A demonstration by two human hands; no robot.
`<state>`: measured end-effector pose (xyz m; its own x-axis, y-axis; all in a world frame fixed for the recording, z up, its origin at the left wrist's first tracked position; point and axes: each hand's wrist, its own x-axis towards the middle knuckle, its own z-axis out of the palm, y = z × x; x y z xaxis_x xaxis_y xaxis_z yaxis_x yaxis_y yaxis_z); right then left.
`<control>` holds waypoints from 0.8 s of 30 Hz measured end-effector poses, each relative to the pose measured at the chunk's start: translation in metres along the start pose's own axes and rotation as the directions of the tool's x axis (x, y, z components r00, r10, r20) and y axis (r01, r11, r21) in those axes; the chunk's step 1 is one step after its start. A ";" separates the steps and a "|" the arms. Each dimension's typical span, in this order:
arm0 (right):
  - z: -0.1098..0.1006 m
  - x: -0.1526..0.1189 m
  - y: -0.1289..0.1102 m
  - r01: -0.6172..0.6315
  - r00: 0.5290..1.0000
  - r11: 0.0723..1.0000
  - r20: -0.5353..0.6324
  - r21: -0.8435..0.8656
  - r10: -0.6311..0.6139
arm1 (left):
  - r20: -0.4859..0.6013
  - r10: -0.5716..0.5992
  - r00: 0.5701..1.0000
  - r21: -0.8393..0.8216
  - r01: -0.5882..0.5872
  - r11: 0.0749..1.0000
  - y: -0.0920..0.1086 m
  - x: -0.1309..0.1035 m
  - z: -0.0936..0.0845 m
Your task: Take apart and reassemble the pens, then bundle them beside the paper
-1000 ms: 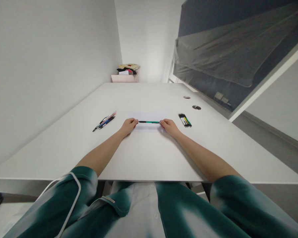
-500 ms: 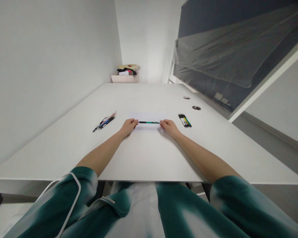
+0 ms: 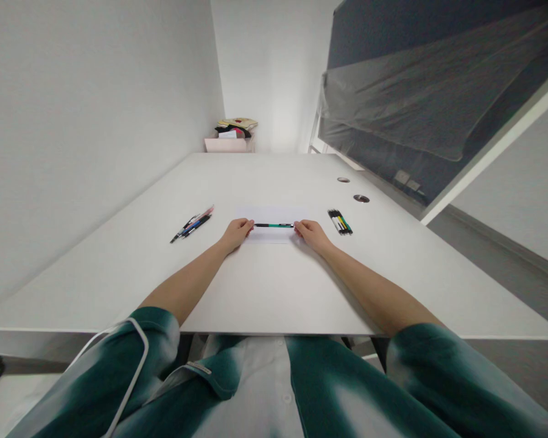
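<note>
A green and black pen [image 3: 274, 225] lies level between my hands, above a white sheet of paper [image 3: 269, 238] on the table. The fingers of my left hand [image 3: 238, 233] pinch its black left end. At the other end, the closed fingertips of my right hand [image 3: 312, 235] grip the pen. Off to the left of my left hand is a loose bunch of pens [image 3: 192, 224]. To the right of my right hand, several pens [image 3: 340, 222] with black ends and white, yellow and green parts lie side by side.
The white table [image 3: 256, 292] reaches far ahead, along a wall on the left. A box with cloth items [image 3: 228, 145] stands beyond its far edge. Two round metal fittings [image 3: 361, 199] sit at the right, near a dark plastic-covered panel [image 3: 402, 91]. A white cable [image 3: 139, 359] crosses my left sleeve.
</note>
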<state>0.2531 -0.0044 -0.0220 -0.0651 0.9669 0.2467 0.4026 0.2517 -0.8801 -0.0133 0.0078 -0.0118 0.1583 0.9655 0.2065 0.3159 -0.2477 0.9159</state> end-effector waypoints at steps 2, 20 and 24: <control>0.000 0.000 0.000 0.005 1.000 1.000 0.003 0.003 -0.005 | 0.003 -0.003 1.000 0.012 0.003 1.000 0.000 0.000 0.000; 0.001 -0.002 -0.002 0.007 0.999 0.987 -0.042 0.159 -0.001 | -0.052 0.062 0.997 0.011 -0.062 0.998 -0.001 0.000 0.000; 0.003 0.000 0.000 0.032 0.999 0.972 -0.020 0.232 -0.029 | -0.046 0.130 0.990 0.023 -0.129 0.991 0.003 0.000 0.000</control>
<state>0.2499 -0.0048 -0.0232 -0.0588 0.9583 0.2796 0.1779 0.2857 -0.9417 -0.0126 0.0067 -0.0090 0.1545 0.9278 0.3396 0.3138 -0.3720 0.8736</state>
